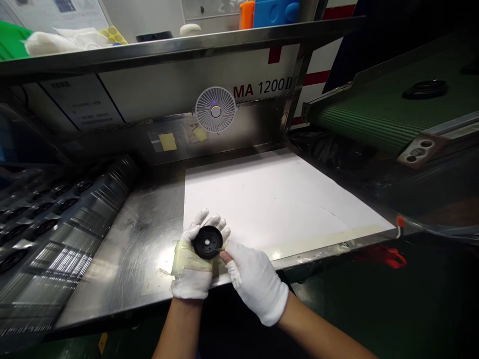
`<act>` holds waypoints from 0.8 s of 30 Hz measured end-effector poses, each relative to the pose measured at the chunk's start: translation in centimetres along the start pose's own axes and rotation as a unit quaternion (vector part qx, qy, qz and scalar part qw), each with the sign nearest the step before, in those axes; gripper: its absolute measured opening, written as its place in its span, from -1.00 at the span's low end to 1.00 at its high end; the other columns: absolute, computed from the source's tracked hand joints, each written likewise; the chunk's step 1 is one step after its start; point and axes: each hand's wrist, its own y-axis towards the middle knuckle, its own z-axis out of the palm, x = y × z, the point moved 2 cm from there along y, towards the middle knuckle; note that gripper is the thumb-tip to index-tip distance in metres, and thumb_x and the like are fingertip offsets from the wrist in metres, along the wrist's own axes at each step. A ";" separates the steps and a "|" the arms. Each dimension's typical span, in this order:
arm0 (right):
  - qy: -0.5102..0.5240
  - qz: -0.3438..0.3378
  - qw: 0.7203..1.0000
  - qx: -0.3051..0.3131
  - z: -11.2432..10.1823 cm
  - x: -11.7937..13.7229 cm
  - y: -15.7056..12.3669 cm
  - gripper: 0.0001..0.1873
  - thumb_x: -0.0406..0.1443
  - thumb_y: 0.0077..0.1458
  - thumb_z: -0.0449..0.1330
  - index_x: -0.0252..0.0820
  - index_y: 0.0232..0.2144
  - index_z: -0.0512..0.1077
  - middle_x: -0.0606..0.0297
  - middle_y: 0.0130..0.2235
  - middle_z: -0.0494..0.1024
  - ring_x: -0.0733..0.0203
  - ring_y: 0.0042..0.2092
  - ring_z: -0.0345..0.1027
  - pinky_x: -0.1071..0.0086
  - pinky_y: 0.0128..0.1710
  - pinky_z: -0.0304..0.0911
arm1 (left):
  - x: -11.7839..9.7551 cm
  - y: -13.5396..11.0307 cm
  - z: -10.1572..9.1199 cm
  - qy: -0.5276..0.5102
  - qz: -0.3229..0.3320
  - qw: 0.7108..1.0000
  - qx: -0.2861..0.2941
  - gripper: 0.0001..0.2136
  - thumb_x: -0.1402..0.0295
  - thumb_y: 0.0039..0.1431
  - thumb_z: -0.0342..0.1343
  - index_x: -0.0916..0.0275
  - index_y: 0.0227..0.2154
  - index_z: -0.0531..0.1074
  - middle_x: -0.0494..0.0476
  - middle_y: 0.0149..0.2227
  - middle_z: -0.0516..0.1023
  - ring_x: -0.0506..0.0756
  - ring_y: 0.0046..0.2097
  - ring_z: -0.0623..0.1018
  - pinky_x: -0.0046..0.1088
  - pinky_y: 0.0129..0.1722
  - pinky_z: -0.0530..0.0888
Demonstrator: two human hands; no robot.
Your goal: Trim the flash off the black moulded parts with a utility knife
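Observation:
My left hand [193, 267], in a white glove with yellowish tape around the palm, holds a black round disc [205, 243] with a small centre hole and a raised rim. Its fingers reach up behind the disc. My right hand [254, 279], gloved in white with a bare fingertip showing, is closed in a pinch at the disc's right edge. A thin pointed thing seems to stick out from that pinch over the disc's face, too small to name. Both hands are above the front edge of the metal table [123, 259].
A white sheet [262, 199] covers the table's right part. Trays of black round parts [45, 227] stand at left. A small fan [216, 110] is at the back, below a shelf [160, 47]. To the right, a green conveyor [374, 114] carries a black part [425, 89]. Red-handled tool [389, 257] at the front edge.

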 end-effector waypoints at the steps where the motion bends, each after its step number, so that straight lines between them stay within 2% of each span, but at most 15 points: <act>1: 0.002 0.008 1.000 -0.003 -0.1 -0.2 0.1 -0.77 -0.26 0.26 -0.12 -0.12 -0.33 0.30 0.34 -0.38 0.45 0.24 -0.37 0.31 0.41 -0.42 0.00 | 0.0 -0.1 -0.1 0.005 -0.008 1.000 0.006 -0.71 0.45 -0.04 0.07 0.27 -0.18 0.40 0.20 -0.31 0.48 0.17 -0.24 0.49 -0.24 -0.26 0.46; 5: -0.012 0.035 0.999 -0.006 -0.1 -0.6 0.0 -0.80 -0.27 0.24 -0.09 -0.10 -0.32 0.31 0.36 -0.39 0.45 0.23 -0.38 0.31 0.41 -0.42 0.00 | 0.4 0.2 -0.3 -0.036 -0.001 0.999 0.007 -0.84 0.46 -0.03 0.09 0.26 -0.32 0.42 0.07 -0.48 0.43 0.04 -0.38 0.47 -0.40 -0.34 0.45; 10: -0.026 0.027 0.999 -0.009 0.7 0.5 -0.5 -0.80 -0.25 0.24 -0.10 -0.09 -0.35 0.29 0.39 -0.42 0.43 0.23 -0.42 0.29 0.39 -0.45 -0.04 | 0.8 1.4 -0.2 -0.088 0.018 0.995 -0.032 -0.97 0.45 0.00 0.13 0.26 -0.49 0.38 -0.02 -0.56 0.38 -0.03 -0.45 0.44 -0.46 -0.36 0.45; 13: -0.019 0.015 1.000 -0.004 0.8 1.0 -0.4 -0.77 -0.24 0.24 -0.11 -0.10 -0.39 0.28 0.38 -0.45 0.42 0.24 -0.44 0.26 0.40 -0.47 -0.05 | 0.3 1.2 -0.1 -0.071 0.066 0.995 -0.030 -0.93 0.49 0.00 0.11 0.24 -0.41 0.41 -0.01 -0.50 0.43 -0.03 -0.40 0.47 -0.43 -0.26 0.46; 15: -0.008 0.008 1.000 0.002 0.5 0.9 -0.3 -0.78 -0.24 0.25 -0.11 -0.10 -0.37 0.28 0.38 -0.44 0.43 0.24 -0.44 0.26 0.41 -0.47 -0.03 | 0.0 0.7 -0.1 -0.028 0.048 0.998 -0.013 -0.81 0.47 0.00 0.08 0.24 -0.27 0.43 0.11 -0.36 0.48 0.08 -0.26 0.50 -0.30 -0.20 0.46; 17: 0.003 0.005 1.000 0.002 0.3 0.6 -0.2 -0.78 -0.25 0.25 -0.12 -0.10 -0.33 0.29 0.37 -0.39 0.44 0.23 -0.39 0.29 0.41 -0.43 0.00 | -0.1 0.2 0.0 0.003 0.002 1.000 -0.006 -0.76 0.43 -0.01 0.05 0.27 -0.22 0.42 0.22 -0.31 0.49 0.18 -0.20 0.50 -0.20 -0.24 0.46; 19: 0.009 0.014 1.000 -0.002 0.1 0.2 -0.2 -0.78 -0.26 0.25 -0.12 -0.10 -0.29 0.31 0.34 -0.35 0.45 0.22 -0.35 0.31 0.41 -0.38 0.02 | -0.1 0.0 -0.1 -0.002 -0.019 1.000 0.000 -0.78 0.44 -0.02 0.03 0.30 -0.27 0.43 0.20 -0.38 0.47 0.16 -0.27 0.50 -0.26 -0.30 0.47; 22: 0.003 0.033 0.999 -0.006 0.1 -0.2 -0.3 -0.79 -0.27 0.25 -0.12 -0.11 -0.25 0.32 0.33 -0.33 0.46 0.21 -0.32 0.33 0.41 -0.36 0.03 | 0.1 0.4 -0.1 -0.037 -0.003 0.999 0.014 -0.90 0.46 -0.01 0.06 0.29 -0.39 0.42 0.07 -0.50 0.41 0.03 -0.40 0.46 -0.42 -0.35 0.45; 24: -0.003 0.039 0.999 -0.007 0.3 -0.1 -0.4 -0.79 -0.27 0.24 -0.11 -0.10 -0.26 0.32 0.34 -0.35 0.47 0.21 -0.34 0.32 0.40 -0.39 0.01 | 0.4 0.8 -0.2 -0.052 0.008 0.998 0.016 -0.96 0.42 0.02 0.09 0.28 -0.44 0.40 0.03 -0.53 0.39 0.01 -0.42 0.44 -0.45 -0.36 0.44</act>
